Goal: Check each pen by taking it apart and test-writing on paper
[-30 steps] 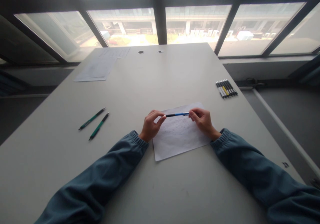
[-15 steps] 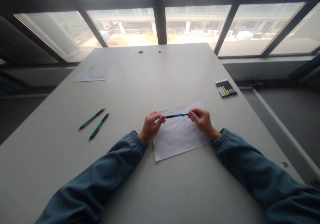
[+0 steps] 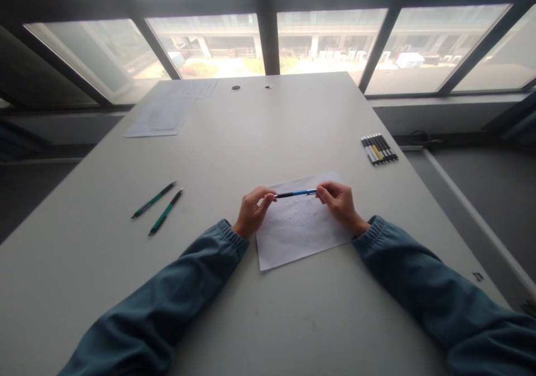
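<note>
Grey daylight from a wall of windows falls on a long pale table that runs away from the person towards the glass. A slim pen with a blue barrel and a dark end is held level just above the table, a little beyond the middle of the near half. The left hand pinches its dark end between thumb and curled fingers, and the right hand pinches the blue end the same way, so both hands are closed on the pen. Below it lies a white sheet of paper, turned slightly askew, with faint marks on it (too pale to read). The heels of both hands rest at the sheet's edges, and blue-grey sleeves reach back to the near corners of the view.

Well to the left lie two green pens, near each other and roughly parallel. Near the right edge of the table a tight row of markers lies side by side, mostly black and white with one yellow. Loose sheets lie at the far left corner, and two small round holes sit near the far edge.
</note>
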{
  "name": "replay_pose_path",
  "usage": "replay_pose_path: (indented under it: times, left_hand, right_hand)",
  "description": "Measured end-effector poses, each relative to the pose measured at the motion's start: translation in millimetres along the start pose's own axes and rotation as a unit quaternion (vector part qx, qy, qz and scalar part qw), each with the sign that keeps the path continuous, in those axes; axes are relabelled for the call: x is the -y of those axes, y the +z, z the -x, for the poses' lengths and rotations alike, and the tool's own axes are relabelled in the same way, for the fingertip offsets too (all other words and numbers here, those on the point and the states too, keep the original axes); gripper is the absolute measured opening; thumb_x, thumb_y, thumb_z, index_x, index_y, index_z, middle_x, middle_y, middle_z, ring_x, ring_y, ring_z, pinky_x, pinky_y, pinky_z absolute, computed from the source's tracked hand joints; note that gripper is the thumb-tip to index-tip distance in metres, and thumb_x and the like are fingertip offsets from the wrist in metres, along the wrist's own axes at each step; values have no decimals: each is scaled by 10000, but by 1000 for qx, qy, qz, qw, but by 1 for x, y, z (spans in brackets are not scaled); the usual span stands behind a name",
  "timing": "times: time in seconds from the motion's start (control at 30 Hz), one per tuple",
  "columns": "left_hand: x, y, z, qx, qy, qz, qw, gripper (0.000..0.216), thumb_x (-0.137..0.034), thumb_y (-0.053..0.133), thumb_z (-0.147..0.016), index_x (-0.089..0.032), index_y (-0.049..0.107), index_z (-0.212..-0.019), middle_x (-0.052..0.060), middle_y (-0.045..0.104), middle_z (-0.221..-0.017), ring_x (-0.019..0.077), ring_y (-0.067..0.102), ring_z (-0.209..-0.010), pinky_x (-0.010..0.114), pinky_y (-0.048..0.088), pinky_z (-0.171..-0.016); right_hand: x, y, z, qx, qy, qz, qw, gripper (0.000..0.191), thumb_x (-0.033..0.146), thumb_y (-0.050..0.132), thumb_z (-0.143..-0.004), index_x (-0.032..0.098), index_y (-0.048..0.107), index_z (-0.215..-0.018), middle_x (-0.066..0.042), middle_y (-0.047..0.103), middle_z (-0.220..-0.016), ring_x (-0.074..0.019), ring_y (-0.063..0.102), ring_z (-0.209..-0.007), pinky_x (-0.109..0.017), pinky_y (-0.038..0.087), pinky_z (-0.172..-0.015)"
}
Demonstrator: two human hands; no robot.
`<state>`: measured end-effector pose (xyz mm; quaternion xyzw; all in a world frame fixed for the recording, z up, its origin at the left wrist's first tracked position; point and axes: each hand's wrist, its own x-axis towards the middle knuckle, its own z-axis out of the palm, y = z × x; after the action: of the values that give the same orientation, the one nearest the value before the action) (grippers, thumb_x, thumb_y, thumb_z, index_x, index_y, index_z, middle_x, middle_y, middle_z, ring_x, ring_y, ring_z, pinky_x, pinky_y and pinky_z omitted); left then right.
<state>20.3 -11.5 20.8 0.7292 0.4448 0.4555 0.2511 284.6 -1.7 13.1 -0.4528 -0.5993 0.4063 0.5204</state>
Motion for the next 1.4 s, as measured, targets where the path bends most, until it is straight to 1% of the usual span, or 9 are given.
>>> replay_pose_path:
  times: [0.1,0.2,0.27,0.43,0.6,0.97,1.17,1.3,1.4]
  left_hand:
    - [1,1,1,-24,5,-3,1000,359,-506,563,-960,-183,679,-1067,62,732,-897,182,683,-831,329,519,-791]
    - [0,2,0,-39,28,-20,999,321,-439,669,-908,-195,644,-1114,50,727,-914,173,679,-825,328,528,-793]
    - [-2,3,0,-47,42,-36,997,292,-390,709,-884,-198,645,-1093,53,727,-926,171,674,-817,330,533,-784]
    - [-6,2,-1,-53,71,-49,995,114,-309,699,-894,-200,688,-928,54,709,-865,181,648,-822,333,533,-747]
    - [-8,2,-2,-60,65,-42,995,92,-289,703,-892,-202,696,-920,47,706,-850,178,640,-808,321,522,-727]
    - [-1,2,0,-43,40,-34,998,176,-323,659,-928,-182,674,-823,32,673,-777,152,598,-738,294,486,-724]
    - [-4,1,0,-30,27,-11,999,369,-371,547,-990,-176,614,-684,25,630,-688,143,590,-685,289,472,-712]
    - [-2,1,1,-24,3,-11,1000,476,-442,487,-1008,-178,578,-622,18,583,-608,137,559,-612,280,451,-646]
    - [0,1,2,-30,-2,-8,1000,523,-454,471,-1012,-178,547,-574,5,528,-549,127,523,-561,273,418,-602]
  right_hand:
    - [0,0,0,-4,2,0,1000,355,516,682,-866,173,700,-773,-28,652,-645,-131,536,-537,-268,435,-504]
    - [0,0,0,-8,1,3,1000,354,516,680,-868,175,702,-777,-30,656,-646,-133,539,-536,-271,440,-504]
    - [-1,0,0,-8,0,1,1000,346,508,680,-871,175,704,-779,-31,658,-649,-132,536,-537,-271,438,-507]
    - [-1,0,0,-9,3,0,1000,334,495,689,-869,173,706,-786,-30,658,-651,-134,540,-544,-270,435,-514]
    - [0,0,0,-7,2,1,1000,338,497,686,-871,171,707,-784,-30,664,-660,-130,539,-545,-268,442,-516]
    - [0,0,0,0,-8,-2,1000,319,471,694,-872,166,697,-776,-27,658,-663,-124,530,-552,-261,428,-523]
    - [1,0,0,0,-8,-9,1000,305,467,704,-863,170,700,-791,-27,663,-668,-128,534,-554,-265,434,-521]
    - [-1,-1,0,3,-10,-19,1000,268,427,702,-871,169,702,-800,-27,663,-672,-127,537,-560,-262,429,-525]
    - [-1,-1,1,-2,-12,-24,1000,251,407,699,-876,168,704,-799,-24,661,-669,-123,538,-556,-259,424,-523]
